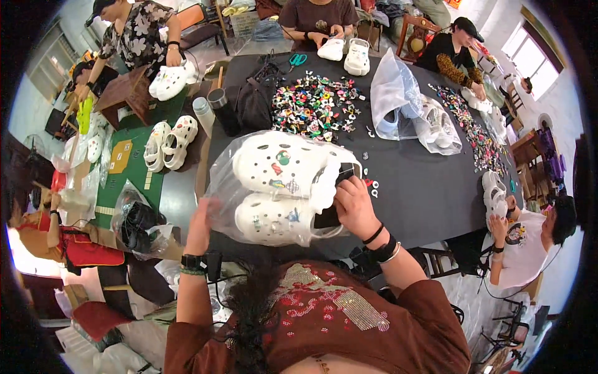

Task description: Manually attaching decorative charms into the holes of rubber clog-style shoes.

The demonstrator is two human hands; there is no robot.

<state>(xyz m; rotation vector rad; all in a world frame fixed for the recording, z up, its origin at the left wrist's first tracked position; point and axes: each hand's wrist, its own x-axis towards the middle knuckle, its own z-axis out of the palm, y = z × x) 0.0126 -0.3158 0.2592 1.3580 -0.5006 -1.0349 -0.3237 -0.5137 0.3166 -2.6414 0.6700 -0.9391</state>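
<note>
A pair of white clogs [272,163] with small colourful charms in their holes lies inside a clear plastic bag [219,167] in front of me. Their toes point left and their dark openings face right. My left hand [200,225] grips the bag at its left end, its fingers partly behind the plastic. At the bag's right end my right hand [356,204] is closed, fingertips at the heel opening of the clogs. Whether it also pinches the bag's edge I cannot make out.
Loose charms [314,106] lie heaped beyond the bag on the dark table [414,206]. A black tumbler [223,112], a white bottle [203,115] and a black bag [254,100] stand left of them. Bagged clogs [438,128] lie right. Several co-workers handle white clogs around the table.
</note>
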